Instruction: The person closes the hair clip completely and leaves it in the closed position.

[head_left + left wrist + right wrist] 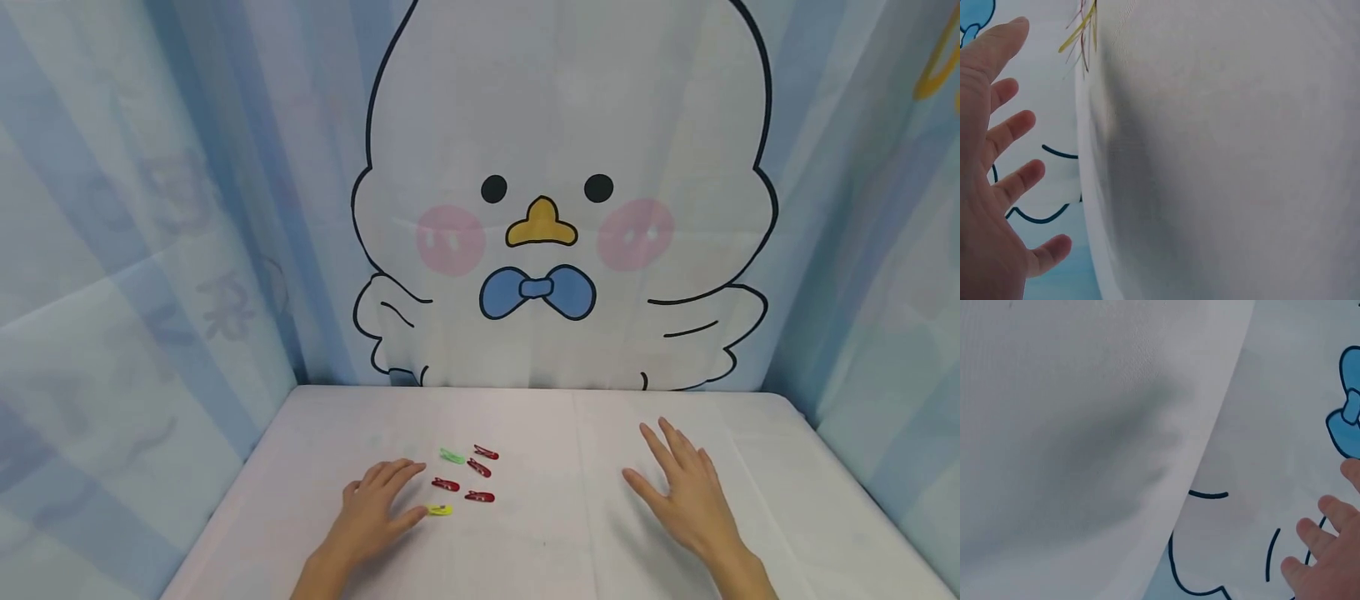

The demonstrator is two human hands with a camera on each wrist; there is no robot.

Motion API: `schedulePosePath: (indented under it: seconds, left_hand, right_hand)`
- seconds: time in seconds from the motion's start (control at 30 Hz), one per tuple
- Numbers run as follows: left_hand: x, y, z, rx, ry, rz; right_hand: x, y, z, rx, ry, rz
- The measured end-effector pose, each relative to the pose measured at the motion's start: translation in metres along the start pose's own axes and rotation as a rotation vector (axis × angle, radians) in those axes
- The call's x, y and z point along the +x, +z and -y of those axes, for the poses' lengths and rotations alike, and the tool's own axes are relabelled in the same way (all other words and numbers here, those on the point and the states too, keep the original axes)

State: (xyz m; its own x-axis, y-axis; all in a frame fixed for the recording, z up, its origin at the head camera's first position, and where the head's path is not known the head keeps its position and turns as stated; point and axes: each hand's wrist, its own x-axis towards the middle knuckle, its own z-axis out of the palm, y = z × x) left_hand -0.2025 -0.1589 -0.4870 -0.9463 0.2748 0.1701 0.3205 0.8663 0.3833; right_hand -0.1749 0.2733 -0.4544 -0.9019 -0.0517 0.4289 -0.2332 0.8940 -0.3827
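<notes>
Several small snap hair clips lie in a loose group left of the table's middle in the head view. One is a green hair clip (pixel 452 456), one a yellow hair clip (pixel 440 510), and the others are red, such as the lowest red hair clip (pixel 480 497). My left hand (pixel 366 518) hovers just left of them with fingers spread and holds nothing; its thumb tip appears beside the yellow clip. In the left wrist view the clips show edge-on at the top, apart from the fingers. My right hand (pixel 688 502) hovers over the table's right side, fingers spread, with nothing in it.
A white cloth covers the table (pixel 555 542). Behind it hangs a curtain (pixel 540 350) printed with a white cartoon bird wearing a blue bow tie. Blue-and-white striped curtains (pixel 112 292) close in both sides.
</notes>
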Motion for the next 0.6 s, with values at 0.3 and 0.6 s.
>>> schedulePosePath:
  seconds: [0.3,0.6]
  left_hand:
    - [0.007,0.006,0.0,-0.117,-0.013,0.026]
    - [0.015,0.017,0.002,-0.179,-0.027,0.094]
  right_hand:
    - [0.003,0.007,0.007,0.038,-0.017,-0.011]
    - [0.005,0.014,0.02,0.068,-0.006,0.003]
